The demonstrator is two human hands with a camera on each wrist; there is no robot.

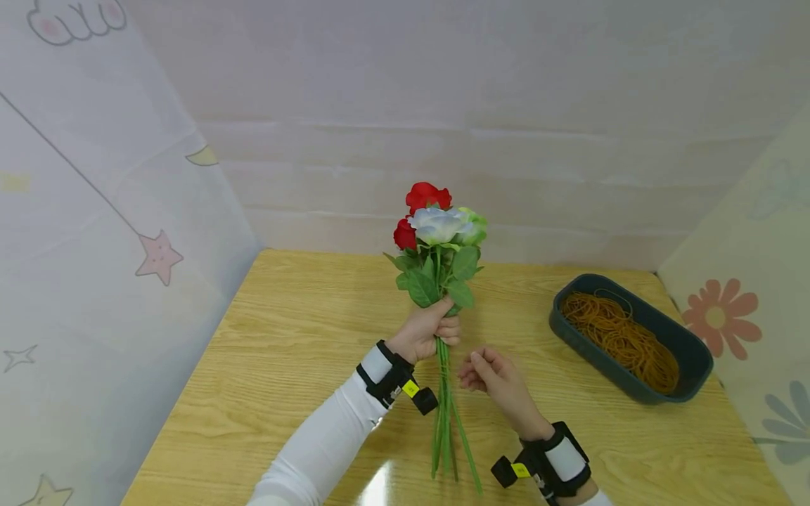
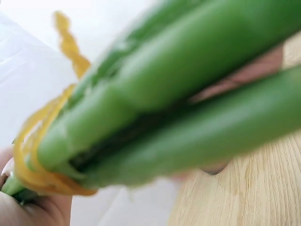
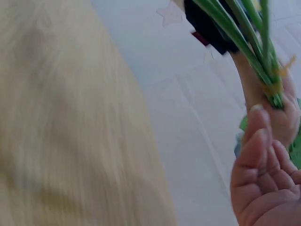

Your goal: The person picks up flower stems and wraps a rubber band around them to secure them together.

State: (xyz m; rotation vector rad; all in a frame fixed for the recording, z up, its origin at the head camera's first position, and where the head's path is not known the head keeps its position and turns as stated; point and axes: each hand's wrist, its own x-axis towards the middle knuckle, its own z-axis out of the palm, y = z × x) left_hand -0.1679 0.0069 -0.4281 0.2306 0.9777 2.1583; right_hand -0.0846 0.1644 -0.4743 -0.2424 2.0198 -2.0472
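Note:
My left hand (image 1: 427, 330) grips a bunch of flowers by its green stems (image 1: 446, 418), upper stems inside the fist. Above the fist are two red roses (image 1: 428, 197), a pale blue-white rose (image 1: 438, 226), a yellow-green bloom (image 1: 474, 227) and green leaves (image 1: 422, 287). A yellow-orange rubber band (image 2: 59, 183) is wound round the stems just below that fist, one twisted end sticking out. To the right of the stems, my right hand (image 1: 496, 383) hovers with loosely bent fingers, holding nothing. In the right wrist view its fingers (image 3: 256, 162) point toward the banded stems.
A dark oblong tub (image 1: 694, 358) with a heap of orange-brown rubber bands (image 1: 623, 337) stands at the right of the wooden table (image 1: 304, 316). Pale printed cloth walls (image 1: 354, 169) close off the back and both sides.

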